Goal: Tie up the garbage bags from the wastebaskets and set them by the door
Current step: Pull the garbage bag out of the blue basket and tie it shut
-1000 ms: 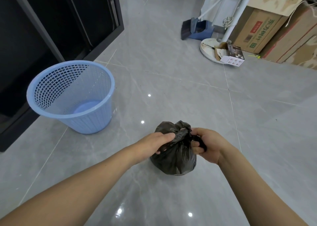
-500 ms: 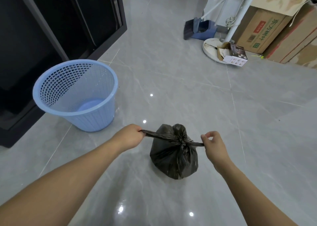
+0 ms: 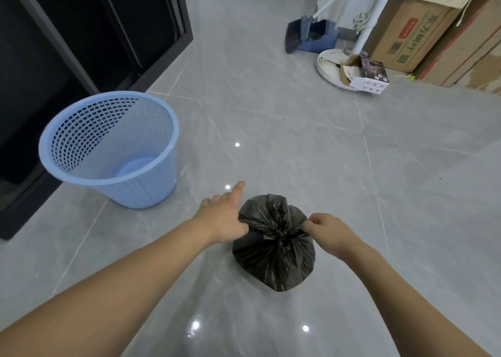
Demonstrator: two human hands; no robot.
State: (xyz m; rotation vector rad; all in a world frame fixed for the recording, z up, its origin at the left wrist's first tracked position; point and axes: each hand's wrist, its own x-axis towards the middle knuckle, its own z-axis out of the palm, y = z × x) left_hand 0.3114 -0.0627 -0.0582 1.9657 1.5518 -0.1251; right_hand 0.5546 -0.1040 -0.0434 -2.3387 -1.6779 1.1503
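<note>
The black garbage bag [image 3: 273, 251] sits on the floor between my hands, knotted at its top. My left hand [image 3: 223, 217] and my right hand [image 3: 326, 227] each pinch a tail of the knot, left index finger straight. The blue wastebasket [image 3: 113, 150] stands beyond my left hand.

Pretty bright, even indoor light. Glossy floor tiles [image 3: 271, 128] throw back small white ceiling-light glare dots. Shadows are soft, focus is sharp, wide-angle bending shows at the edges.

A small black plastic garbage bag [image 3: 273, 251] sits knotted on the grey tiled floor [image 3: 298, 145]; the left hand [image 3: 225, 218] and right hand [image 3: 329, 230] pinch its ends, beside a pale blue plastic mesh wastebasket [image 3: 113, 150]
</note>
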